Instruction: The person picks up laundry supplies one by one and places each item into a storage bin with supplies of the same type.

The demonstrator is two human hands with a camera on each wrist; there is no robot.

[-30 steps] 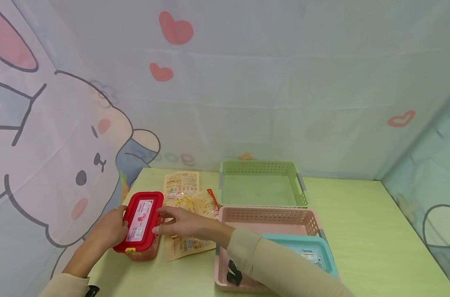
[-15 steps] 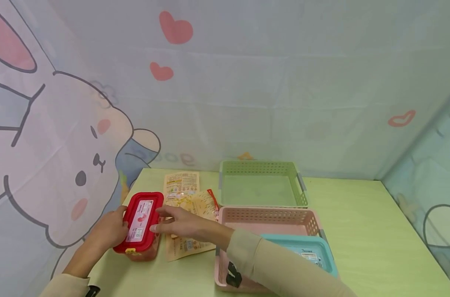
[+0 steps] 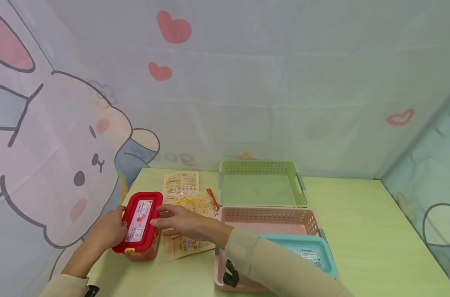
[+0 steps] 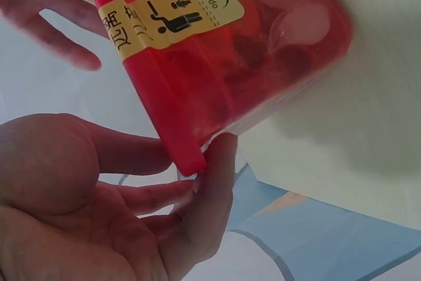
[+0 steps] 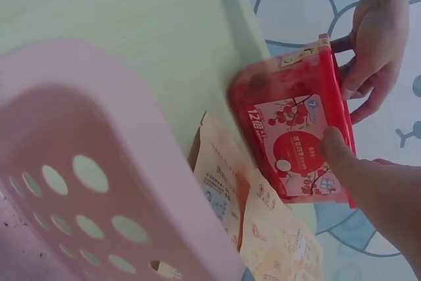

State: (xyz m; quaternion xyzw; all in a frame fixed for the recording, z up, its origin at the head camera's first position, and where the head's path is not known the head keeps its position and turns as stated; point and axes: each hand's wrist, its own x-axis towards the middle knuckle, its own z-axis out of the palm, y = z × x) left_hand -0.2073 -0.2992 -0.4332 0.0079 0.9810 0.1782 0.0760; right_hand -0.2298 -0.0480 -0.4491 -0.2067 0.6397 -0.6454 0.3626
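Observation:
A see-through plastic tub [image 5: 296, 143] with a red lid [image 3: 156, 208] stands at the left of the table, rounded shapes showing through its wall. With thumb and fingers, my left hand [image 3: 110, 229] pinches the lid's left rim; the left wrist view shows the thumb on top and a fingertip under the edge. My right hand [image 3: 184, 222] is at the opposite rim, its thumb against the lid edge and its other fingers loosely extended. A yellow sticker [image 4: 204, 11] marked "open" runs from the lid down the tub's end.
Several flat paper-coloured pouches [image 3: 188, 247] lie right of the tub. A green basket [image 3: 260, 162] stands behind a pink basket [image 3: 269, 210]. Inside the pink one are a blue-lidded box [image 3: 321, 266] and a black item [image 3: 230, 274]; my right forearm crosses above it.
The right hand has shifted slightly, its thumb moving up along the lid's right edge. The left hand keeps its grip, and the tub stays in place.

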